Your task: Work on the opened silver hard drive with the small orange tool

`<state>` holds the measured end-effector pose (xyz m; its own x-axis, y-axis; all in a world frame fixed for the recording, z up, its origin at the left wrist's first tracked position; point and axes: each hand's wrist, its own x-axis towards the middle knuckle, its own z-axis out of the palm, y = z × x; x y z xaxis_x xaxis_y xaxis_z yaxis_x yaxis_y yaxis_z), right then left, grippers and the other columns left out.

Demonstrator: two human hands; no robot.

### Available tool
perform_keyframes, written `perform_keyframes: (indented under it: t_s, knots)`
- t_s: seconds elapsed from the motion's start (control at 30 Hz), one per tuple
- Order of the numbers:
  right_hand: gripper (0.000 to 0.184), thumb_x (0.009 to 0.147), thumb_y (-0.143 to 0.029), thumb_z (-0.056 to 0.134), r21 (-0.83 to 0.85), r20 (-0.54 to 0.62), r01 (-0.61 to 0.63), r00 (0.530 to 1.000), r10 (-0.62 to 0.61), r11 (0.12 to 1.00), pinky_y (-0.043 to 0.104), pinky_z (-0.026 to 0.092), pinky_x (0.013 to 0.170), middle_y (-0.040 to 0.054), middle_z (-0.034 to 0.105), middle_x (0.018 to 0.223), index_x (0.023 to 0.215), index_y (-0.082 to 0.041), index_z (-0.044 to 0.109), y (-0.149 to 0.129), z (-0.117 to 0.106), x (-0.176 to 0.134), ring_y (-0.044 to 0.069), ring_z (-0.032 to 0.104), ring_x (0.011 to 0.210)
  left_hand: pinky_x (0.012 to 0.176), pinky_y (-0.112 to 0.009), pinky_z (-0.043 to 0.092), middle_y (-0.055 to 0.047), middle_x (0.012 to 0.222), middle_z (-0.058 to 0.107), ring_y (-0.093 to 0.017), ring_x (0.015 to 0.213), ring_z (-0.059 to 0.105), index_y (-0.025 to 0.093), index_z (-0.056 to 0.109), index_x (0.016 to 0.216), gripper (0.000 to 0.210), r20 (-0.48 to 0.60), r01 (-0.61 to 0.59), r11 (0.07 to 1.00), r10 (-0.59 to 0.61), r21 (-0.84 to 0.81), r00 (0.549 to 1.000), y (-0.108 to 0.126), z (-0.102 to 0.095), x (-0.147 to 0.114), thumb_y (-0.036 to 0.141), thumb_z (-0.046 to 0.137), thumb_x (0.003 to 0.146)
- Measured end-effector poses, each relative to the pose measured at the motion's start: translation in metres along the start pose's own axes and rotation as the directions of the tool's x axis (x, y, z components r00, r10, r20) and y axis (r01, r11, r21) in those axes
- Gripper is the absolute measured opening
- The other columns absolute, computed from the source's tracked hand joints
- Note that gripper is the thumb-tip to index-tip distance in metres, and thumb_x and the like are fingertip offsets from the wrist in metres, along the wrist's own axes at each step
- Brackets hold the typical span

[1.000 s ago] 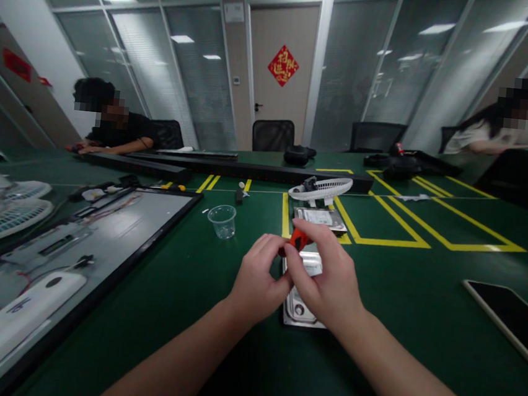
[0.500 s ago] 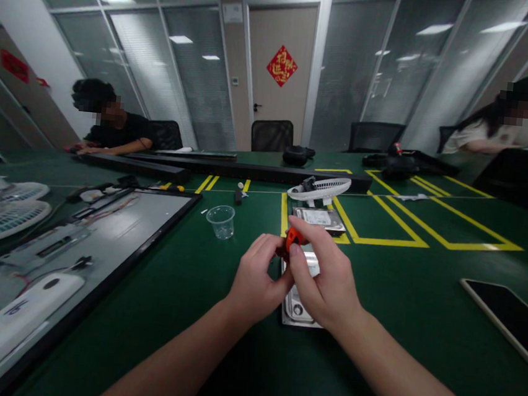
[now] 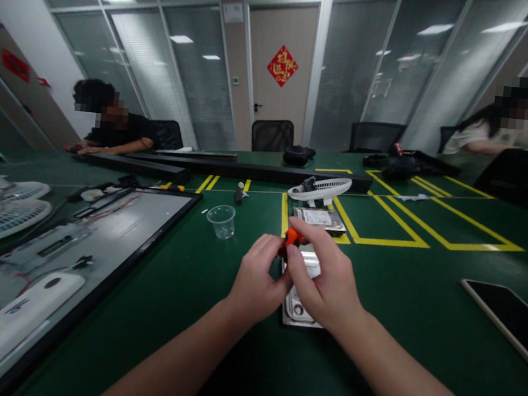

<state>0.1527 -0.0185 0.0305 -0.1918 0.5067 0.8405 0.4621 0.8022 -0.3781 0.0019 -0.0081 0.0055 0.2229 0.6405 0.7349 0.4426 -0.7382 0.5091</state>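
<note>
Over a silver hard drive (image 3: 299,307), my hands meet at a small orange-and-black tool handle (image 3: 293,236). My right hand (image 3: 326,275) pinches the handle between thumb and fingers. From the other side my left hand (image 3: 256,278) is closed at its darker lower part, thumb tip close to the right thumb. The rest of the tool is hidden by my fingers, so its tip cannot be made out. Flat on the table, the hard drive is partly covered by my right hand. A second hard drive (image 3: 320,219) lies just beyond, inside yellow tape.
A clear plastic cup (image 3: 221,222) stands left of my hands. Farther left lies a black-framed panel (image 3: 150,212) with electronic parts. A white fan guard (image 3: 325,188) is behind the drives. At right lies a phone (image 3: 509,318). Two people sit across the green table (image 3: 400,335).
The orange-and-black handle has turned and tilted slightly between my fingers. My hands stay in almost the same place, and the hard drives have not moved.
</note>
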Motion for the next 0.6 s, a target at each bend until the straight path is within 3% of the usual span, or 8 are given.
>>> perform_keyframes:
  t_s: [0.23, 0.6]
  knots:
    - [0.036, 0.098, -0.02, 0.063, -0.032, -0.045, 0.007, 0.999, -0.009, 0.999, 0.041, 0.059, 0.092, 0.0075, 0.07, 0.112, 0.133, -0.024, 0.057, 0.0001, 0.001, 0.0026, 0.022, 0.068, 0.101, 0.075, -0.032, 0.046, -0.004, 0.091, 0.064, -0.021, 0.084, 0.059, 0.02, 0.058, 0.093, 0.012, -0.022, 0.008, 1.0, -0.008, -0.003, 1.0, -0.0025, 0.0008, -0.0006, 0.013, 0.065, 0.088]
    - [0.043, 0.1, -0.019, 0.055, -0.006, 0.007, 0.002, 1.0, -0.002, 1.0, 0.043, 0.059, 0.095, 0.0096, 0.071, 0.122, 0.143, -0.024, 0.052, -0.0011, 0.0005, 0.0002, 0.024, 0.069, 0.11, 0.075, -0.033, 0.046, -0.004, 0.091, 0.063, -0.02, 0.084, 0.058, 0.02, 0.059, 0.096, 0.006, -0.011, 0.006, 1.0, -0.006, 0.001, 1.0, 0.0001, 0.0002, -0.0005, 0.015, 0.061, 0.093]
